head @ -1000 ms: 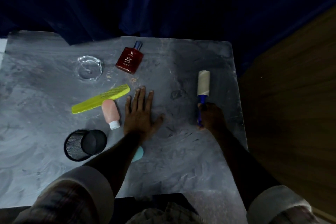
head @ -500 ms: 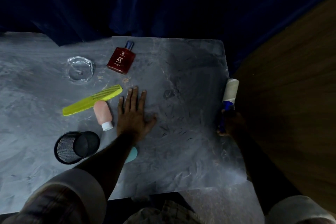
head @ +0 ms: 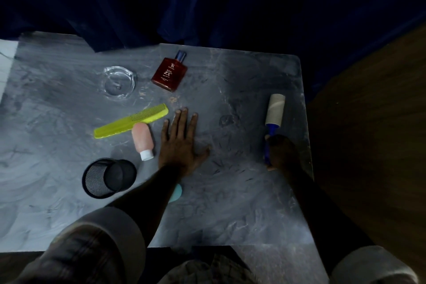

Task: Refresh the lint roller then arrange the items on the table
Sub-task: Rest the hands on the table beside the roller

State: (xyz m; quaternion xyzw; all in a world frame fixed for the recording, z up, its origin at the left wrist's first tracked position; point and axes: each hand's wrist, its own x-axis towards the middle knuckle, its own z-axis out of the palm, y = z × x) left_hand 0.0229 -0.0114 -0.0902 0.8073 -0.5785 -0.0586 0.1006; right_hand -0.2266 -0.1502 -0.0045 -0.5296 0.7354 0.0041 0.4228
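Note:
The lint roller (head: pixel 274 109), a pale roll on a blue handle, lies near the right edge of the grey table (head: pixel 242 203). My right hand (head: pixel 280 151) is closed around its blue handle. My left hand (head: pixel 182 143) rests flat on the table's middle, fingers spread, holding nothing. To its left lie a small pink bottle with a white cap (head: pixel 143 140), a yellow-green comb (head: pixel 131 120) and a black mesh cup (head: pixel 108 177) tipped on its side. A red perfume bottle (head: pixel 169 72) and a clear glass dish (head: pixel 118 83) sit further back.
A light teal object (head: pixel 176 192) shows partly from under my left forearm. Dark blue curtain (head: pixel 207 2) hangs behind the table. Brown wooden floor (head: pixel 373 145) lies past the table's right edge.
My right hand carried the lint roller out past the table's right edge, then brought it back over the table near that edge. My left hand stayed flat in place.

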